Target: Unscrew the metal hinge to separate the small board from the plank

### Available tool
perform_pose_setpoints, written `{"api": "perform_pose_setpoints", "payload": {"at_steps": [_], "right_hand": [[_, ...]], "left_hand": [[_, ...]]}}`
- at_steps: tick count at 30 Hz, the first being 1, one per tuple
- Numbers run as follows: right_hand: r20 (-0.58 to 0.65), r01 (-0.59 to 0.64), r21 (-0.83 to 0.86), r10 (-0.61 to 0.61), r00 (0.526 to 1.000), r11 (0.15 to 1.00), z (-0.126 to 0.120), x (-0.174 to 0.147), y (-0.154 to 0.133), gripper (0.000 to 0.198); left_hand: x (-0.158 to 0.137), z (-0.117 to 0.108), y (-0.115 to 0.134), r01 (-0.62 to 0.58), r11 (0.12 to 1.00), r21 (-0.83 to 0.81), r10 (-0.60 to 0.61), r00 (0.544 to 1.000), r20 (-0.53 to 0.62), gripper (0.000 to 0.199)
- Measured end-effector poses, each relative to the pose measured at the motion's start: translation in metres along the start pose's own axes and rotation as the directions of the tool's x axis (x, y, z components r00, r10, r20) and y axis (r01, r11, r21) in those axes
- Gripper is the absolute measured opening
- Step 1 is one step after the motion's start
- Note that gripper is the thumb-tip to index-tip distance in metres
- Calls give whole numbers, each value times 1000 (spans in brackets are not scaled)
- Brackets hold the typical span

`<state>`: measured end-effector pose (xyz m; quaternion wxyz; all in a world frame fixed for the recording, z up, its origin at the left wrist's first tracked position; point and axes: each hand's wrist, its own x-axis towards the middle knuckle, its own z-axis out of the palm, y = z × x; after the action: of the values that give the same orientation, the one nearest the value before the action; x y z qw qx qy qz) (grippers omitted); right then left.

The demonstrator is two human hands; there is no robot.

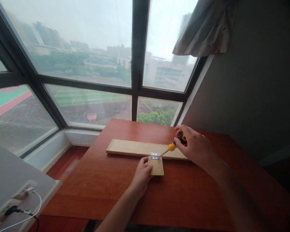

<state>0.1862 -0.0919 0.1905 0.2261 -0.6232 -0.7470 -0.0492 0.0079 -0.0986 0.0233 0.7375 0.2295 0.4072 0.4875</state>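
Observation:
My left hand (143, 172) grips the left side of a small wooden board (157, 168), its thumb on top. A silver metal hinge (155, 156) spans the small board's far edge and the near edge of a long pale plank (129, 147). Held in my right hand (195, 145) is a screwdriver (172, 146) with a yellow and black handle. Its shaft slants down to the left, and the tip meets the right end of the hinge on the small board's side. Whether a screw sits under the tip is too small to tell.
Both boards are on a reddish-brown wooden table (106, 193). Large windows (87, 48) stand behind it, with a curtain (205, 32) at upper right. A dark wall (244, 80) rises on the right. Plugs and cables (40, 203) hang from sockets at lower left.

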Motion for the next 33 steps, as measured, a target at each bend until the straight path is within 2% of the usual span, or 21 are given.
{"api": "perform_pose_setpoints", "payload": {"at_steps": [3,5,8,11,14,18,24,29,33], "right_hand": [[24,67,62,-68,997,996,-3,-2,1,35],[26,88,65,-90,996,994,-4,-2,1,33],[6,26,-9,-26,1000,1000,-2,-1,-1,22],[-8,-20,-67,19,1000,998,1,2,-1,23],[3,-5,-13,5,1000,1000,3,3,2,15],[5,40,88,-41,999,995,1,1,6,28],[3,-21,1,21,1000,1000,1,1,11,23],[-26,0,69,2,1000,998,3,0,12,18],[-9,36,108,-35,999,994,1,-3,13,38]], "left_hand": [[0,0,1,-3,1000,5,3,1000,3,38],[0,0,1,-3,1000,5,3,1000,6,39],[2,0,0,-3,1000,5,3,1000,1,39],[2,0,-1,-7,1000,5,7,1000,-3,39],[2,0,-1,-4,1000,5,4,1000,4,38],[1,0,0,3,1000,11,-3,1000,1,37],[2,-1,-1,-1,1000,9,1,1000,7,38],[3,-2,-2,-3,1000,12,3,1000,11,40],[2,-2,-2,-9,1000,2,9,1000,10,40]]}}
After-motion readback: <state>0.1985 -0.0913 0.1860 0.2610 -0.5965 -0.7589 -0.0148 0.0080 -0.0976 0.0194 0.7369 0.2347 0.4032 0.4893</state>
